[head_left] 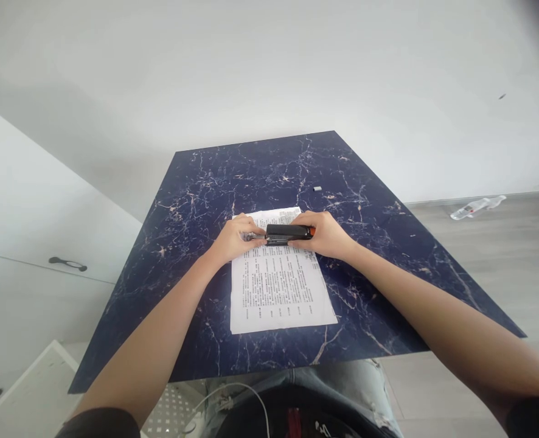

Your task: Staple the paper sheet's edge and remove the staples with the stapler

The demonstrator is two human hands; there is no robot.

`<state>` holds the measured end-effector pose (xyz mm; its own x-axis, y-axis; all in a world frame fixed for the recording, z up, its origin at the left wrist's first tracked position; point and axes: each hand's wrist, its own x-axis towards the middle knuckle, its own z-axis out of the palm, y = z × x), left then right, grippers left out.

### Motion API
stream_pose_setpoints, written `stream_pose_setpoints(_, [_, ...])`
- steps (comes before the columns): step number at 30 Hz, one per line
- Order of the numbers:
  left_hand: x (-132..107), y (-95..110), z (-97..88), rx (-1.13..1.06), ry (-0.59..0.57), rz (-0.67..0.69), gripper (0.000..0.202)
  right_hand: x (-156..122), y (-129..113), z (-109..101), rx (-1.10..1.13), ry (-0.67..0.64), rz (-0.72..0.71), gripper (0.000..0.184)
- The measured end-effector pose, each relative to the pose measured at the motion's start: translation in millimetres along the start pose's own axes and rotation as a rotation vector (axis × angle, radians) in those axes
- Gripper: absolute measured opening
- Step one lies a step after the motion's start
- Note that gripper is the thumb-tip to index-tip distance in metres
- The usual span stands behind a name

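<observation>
While left hand (237, 237) and right hand (323, 233) grip stapler (288, 232), paper (281, 298) beneath, roomy tabletop (182, 213) past every edge

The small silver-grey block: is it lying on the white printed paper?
No, the small silver-grey block lies on the dark blue marbled tabletop, beyond the far edge of the white printed paper.

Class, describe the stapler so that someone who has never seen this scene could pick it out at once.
Start at the dark blue table and find the printed paper. Over the paper's far half, between the left hand and the right hand, is the stapler: long and black, with orange at its right end, unlike the flat white paper and the small silvery piece farther back.
</observation>
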<state>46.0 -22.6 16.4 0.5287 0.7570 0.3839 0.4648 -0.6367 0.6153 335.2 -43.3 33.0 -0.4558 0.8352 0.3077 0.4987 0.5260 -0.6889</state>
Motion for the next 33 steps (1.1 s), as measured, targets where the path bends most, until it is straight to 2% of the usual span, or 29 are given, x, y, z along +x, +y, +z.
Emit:
stream_pose_setpoints(3, [1,1,0.5,0.003,-0.016,-0.029,0.014,0,1,0,0.000,-0.010,0.014,0.013])
stream_pose_setpoints(5, [1,1,-1.2,-0.026,-0.046,-0.039,0.021,1,2,-1,-0.002,-0.030,0.026,0.013])
stream_pose_setpoints(10, [-1,-1,-15.6,-0.276,-0.224,-0.041,0.027,3,12,-6,0.023,-0.083,0.133,0.017])
stream_pose_setpoints(14, [-4,-5,-23.4,-0.302,-0.301,-0.053,0.033,6,24,-13,0.098,-0.116,0.185,0.021])
stream_pose_setpoints(17, [-5,-8,-19.1,-0.291,-0.279,-0.143,0.034,7,27,-13,0.160,-0.136,0.193,0.024])
stream_pose_setpoints(20, [-4,-8,-10.7,-0.324,-0.221,-0.159,0.036,5,17,-8,0.236,-0.142,0.197,0.027])
stream_pose_setpoints(23, [-3,-4,-5.4,-0.284,-0.164,-0.070,0.043,1,-6,2,0.328,-0.192,0.117,0.026])
stream_pose_setpoints(25, [-2,-1,-4.7,-0.234,-0.188,0.014,0.044,-2,-21,9,0.354,-0.200,0.048,0.024])
stream_pose_setpoints(28, [-2,3,-5.2,-0.205,-0.212,0.101,0.031,-6,-33,17,0.354,-0.154,0.055,0.025])
stream_pose_setpoints(33, [0,5,-3.9,-0.167,0.035,0.051,0.018,-3,-32,17,0.329,-0.040,0.186,0.030])
